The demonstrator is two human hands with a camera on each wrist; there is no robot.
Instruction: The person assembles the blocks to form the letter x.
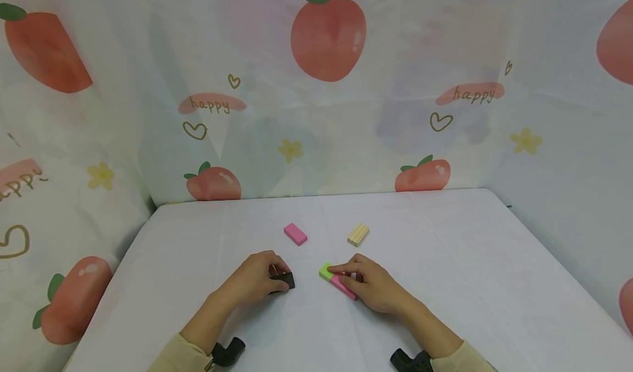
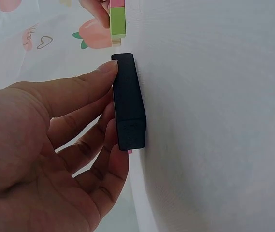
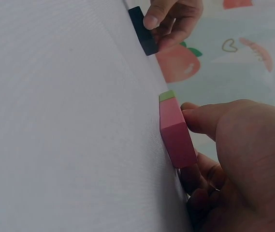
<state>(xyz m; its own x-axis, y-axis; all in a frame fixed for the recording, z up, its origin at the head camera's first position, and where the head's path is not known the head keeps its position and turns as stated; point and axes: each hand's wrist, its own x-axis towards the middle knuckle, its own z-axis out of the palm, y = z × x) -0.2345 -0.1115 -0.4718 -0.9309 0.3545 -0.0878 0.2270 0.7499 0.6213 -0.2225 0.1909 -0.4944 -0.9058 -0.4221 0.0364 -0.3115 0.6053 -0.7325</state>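
My left hand point(image 1: 257, 277) pinches a black rectangular block point(image 2: 127, 96) between the thumb and the fingertips, low over the white table. To its right, my right hand point(image 1: 373, 284) holds a pink block point(image 3: 178, 140) with the thumb on one side and fingers on the other. A lime-green block point(image 1: 325, 272) touches the far end of this pink block, and the index fingertip rests at the green one. Part of the green block is hidden under that finger. A gap of table separates the black block from the green and pink pair.
Farther back on the white table point(image 1: 425, 240) lie another pink block point(image 1: 295, 234) and a cream, striped-looking block point(image 1: 358, 234). A curtain printed with peaches point(image 1: 328, 39) hangs behind the table and along its sides.
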